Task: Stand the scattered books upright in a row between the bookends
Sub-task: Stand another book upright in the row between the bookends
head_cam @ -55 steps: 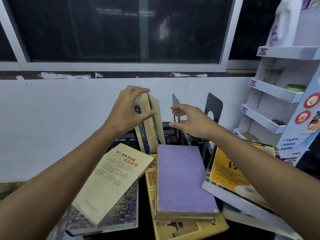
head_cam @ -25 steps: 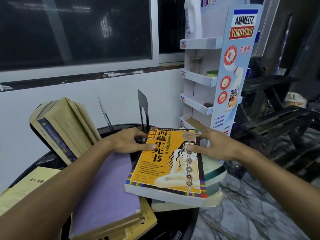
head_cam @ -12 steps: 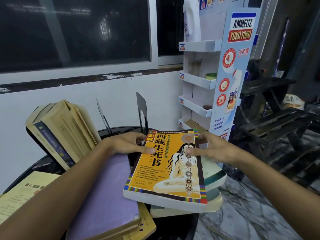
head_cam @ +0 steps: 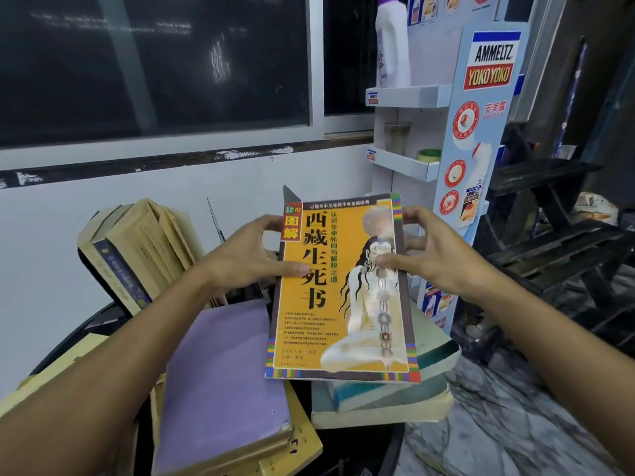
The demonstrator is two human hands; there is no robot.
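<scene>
An orange book (head_cam: 343, 314), titled "西藏生死书", is held tilted above a stack of books (head_cam: 388, 410) and in front of 1 bookend (head_cam: 289, 198). It is gripped at its 2 long edges by the left hand (head_cam: 247, 257) and the right hand (head_cam: 434, 254), with each thumb laid on the cover. "AMMELTZ YOKO YOKO" is printed on the display stand (head_cam: 489, 97).

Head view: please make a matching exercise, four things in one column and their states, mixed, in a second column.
Things:
1. orange paperback book with a white seated figure
2. purple-covered book
3. yellowed old books
4. white plastic bottle

States:
A. stands on a white shelf
B. lies flat, cover up
C. held by the left hand and the right hand
D. lean tilted, not upright

Pairs: 1-C; 2-B; 3-D; 4-A
</scene>
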